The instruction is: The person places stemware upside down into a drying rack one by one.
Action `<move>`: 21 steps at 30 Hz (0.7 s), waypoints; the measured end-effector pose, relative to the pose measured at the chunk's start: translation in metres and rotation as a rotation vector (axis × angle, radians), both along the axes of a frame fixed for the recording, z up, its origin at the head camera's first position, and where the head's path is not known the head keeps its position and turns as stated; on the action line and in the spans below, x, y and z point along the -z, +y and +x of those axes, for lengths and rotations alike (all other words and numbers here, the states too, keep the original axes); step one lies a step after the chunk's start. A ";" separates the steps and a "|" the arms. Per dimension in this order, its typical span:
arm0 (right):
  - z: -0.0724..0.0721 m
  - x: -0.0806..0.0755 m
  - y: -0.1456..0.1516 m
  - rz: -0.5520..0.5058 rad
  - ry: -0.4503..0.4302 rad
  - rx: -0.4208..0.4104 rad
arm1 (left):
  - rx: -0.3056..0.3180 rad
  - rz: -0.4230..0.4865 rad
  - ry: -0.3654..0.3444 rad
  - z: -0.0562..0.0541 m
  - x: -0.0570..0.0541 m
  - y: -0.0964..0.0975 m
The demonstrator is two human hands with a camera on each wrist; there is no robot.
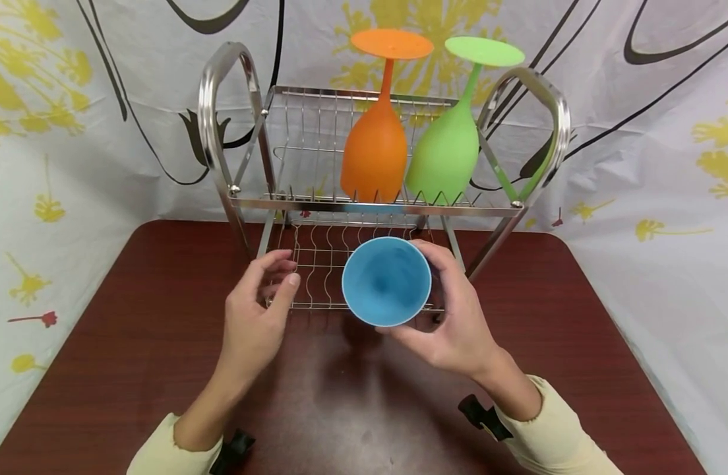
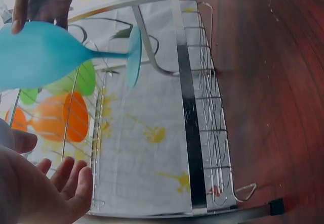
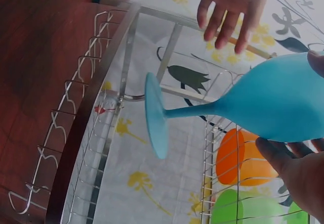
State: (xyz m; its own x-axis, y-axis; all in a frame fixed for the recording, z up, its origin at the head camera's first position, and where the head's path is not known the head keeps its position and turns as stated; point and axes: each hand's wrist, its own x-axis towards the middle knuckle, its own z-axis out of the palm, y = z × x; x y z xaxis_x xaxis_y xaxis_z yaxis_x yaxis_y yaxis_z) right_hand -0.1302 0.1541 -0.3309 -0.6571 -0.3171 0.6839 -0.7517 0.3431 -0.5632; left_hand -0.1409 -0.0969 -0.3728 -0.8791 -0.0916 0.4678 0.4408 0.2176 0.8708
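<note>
A blue goblet (image 1: 386, 282) is held upright above the table, its open mouth facing the head camera. My right hand (image 1: 453, 313) grips the goblet's bowl near the rim, thumb on one side and fingers on the other. In the right wrist view the goblet's stem (image 3: 190, 111) and round foot (image 3: 156, 115) show free of any hand. My left hand (image 1: 257, 316) hovers to the left of the goblet, apart from it, fingers loosely bent with nothing in them. An orange goblet (image 1: 376, 152) and a green goblet (image 1: 446, 148) stand upside down on the rack's upper shelf.
A two-tier metal dish rack (image 1: 376, 208) stands at the back of the dark red table (image 1: 132, 369). Its wire lower shelf (image 1: 316, 264) lies behind the hands. Curved metal side handles (image 1: 212, 119) rise at both ends. A patterned cloth (image 1: 61, 165) hangs behind.
</note>
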 end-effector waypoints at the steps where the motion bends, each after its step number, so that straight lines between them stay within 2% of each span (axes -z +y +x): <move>1: -0.001 0.001 -0.001 0.008 0.037 0.001 | 0.020 -0.004 -0.027 0.000 0.000 0.001; 3: -0.002 0.003 -0.002 0.026 0.104 0.002 | 0.058 0.002 -0.079 0.000 -0.002 0.003; 6: -0.003 0.006 -0.003 0.060 0.159 -0.024 | 0.111 0.017 -0.155 -0.001 -0.005 0.005; 10: -0.003 0.010 -0.002 0.136 0.187 -0.047 | 0.195 0.072 -0.255 -0.003 -0.009 0.007; 15: -0.002 0.015 0.000 0.222 0.217 -0.059 | 0.296 0.144 -0.388 0.001 -0.013 0.011; 21: -0.001 0.021 0.000 0.280 0.274 -0.126 | 0.385 0.241 -0.577 0.007 -0.014 0.017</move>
State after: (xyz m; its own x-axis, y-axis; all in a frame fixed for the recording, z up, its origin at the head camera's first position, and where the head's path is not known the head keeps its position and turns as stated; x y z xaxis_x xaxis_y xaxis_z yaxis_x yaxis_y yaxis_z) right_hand -0.1308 0.1539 -0.3524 -0.4065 -0.5823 0.7040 -0.9070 0.3500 -0.2342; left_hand -0.1341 -0.0797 -0.3584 -0.9700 0.2317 -0.0733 -0.0957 -0.0867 0.9916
